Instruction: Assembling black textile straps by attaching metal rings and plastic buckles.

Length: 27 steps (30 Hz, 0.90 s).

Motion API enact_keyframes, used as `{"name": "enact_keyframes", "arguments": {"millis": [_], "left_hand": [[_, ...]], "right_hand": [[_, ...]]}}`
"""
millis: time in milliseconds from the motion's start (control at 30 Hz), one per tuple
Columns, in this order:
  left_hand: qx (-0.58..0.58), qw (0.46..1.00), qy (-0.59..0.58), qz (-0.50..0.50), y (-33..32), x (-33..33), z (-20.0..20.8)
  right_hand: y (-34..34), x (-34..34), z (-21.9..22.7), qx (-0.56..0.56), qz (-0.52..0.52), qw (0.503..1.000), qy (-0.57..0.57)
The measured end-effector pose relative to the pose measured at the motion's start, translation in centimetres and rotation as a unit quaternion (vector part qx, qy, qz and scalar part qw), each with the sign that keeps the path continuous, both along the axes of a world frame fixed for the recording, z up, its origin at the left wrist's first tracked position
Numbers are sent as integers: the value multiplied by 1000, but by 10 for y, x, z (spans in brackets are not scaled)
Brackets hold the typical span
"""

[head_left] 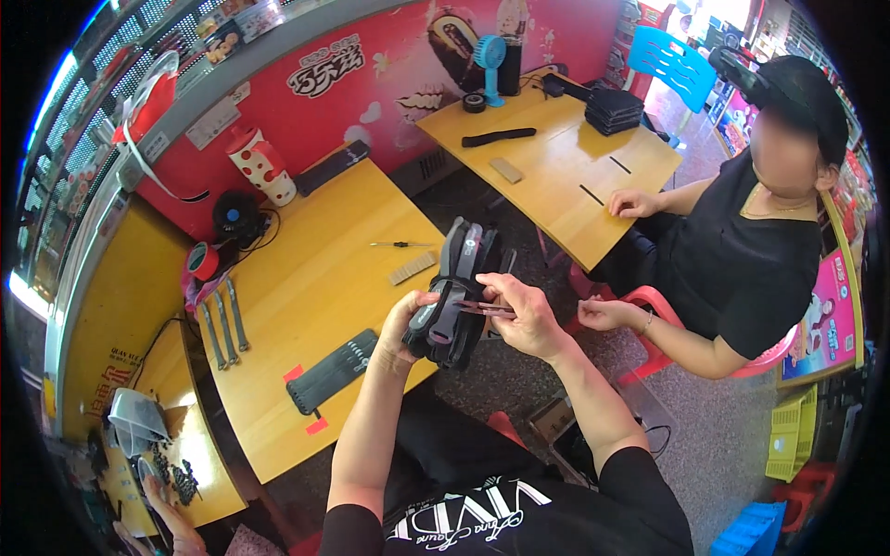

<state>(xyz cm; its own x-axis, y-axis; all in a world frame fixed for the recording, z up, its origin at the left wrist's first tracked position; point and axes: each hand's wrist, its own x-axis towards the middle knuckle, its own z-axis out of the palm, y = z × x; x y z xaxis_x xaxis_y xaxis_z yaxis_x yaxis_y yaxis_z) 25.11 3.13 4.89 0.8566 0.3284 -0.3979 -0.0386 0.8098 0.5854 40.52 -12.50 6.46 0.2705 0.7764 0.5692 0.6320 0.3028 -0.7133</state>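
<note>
Above the near table's right edge, my left hand (pixel 400 324) grips a thick bundle of black and dark grey straps (pixel 456 278), tilted upright, with a dark band around its middle. My right hand (pixel 528 315) is closed on a thin, reddish-brown pointed tool (pixel 489 309), perhaps snips or tweezers. Its tip touches or overlaps the bundle's front; I cannot tell which. On the table nearby lie a row of dark straps (pixel 334 371) set side by side, with red tape at its ends, a small ridged tan piece (pixel 413 268) and a slender tool (pixel 400 244).
Several grey straps (pixel 222 324), a red tape roll (pixel 202 260) and a spotted tumbler (pixel 260 167) occupy the table's left. A co-worker (pixel 732 259) sits right, beside a second table (pixel 556 185) with a blue fan (pixel 490 67) and black stack (pixel 613 111). Another person's hand (pixel 167 505) shows lower left.
</note>
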Motion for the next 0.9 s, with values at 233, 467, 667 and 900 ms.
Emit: {"name": "enact_keyframes", "arguments": {"millis": [233, 467, 667, 900], "left_hand": [[206, 971, 85, -85, 30, -16, 26], [546, 824, 149, -21, 23, -27, 37], [398, 915, 59, -21, 20, -32, 12], [367, 927, 47, 65, -6, -34, -25]], "right_hand": [[24, -21, -36, -6, 7, 994, 111], [37, -44, -43, 24, -25, 971, 237], [19, -64, -12, -26, -109, 982, 153], [2, -81, -8, -81, -205, 975, -9]]}}
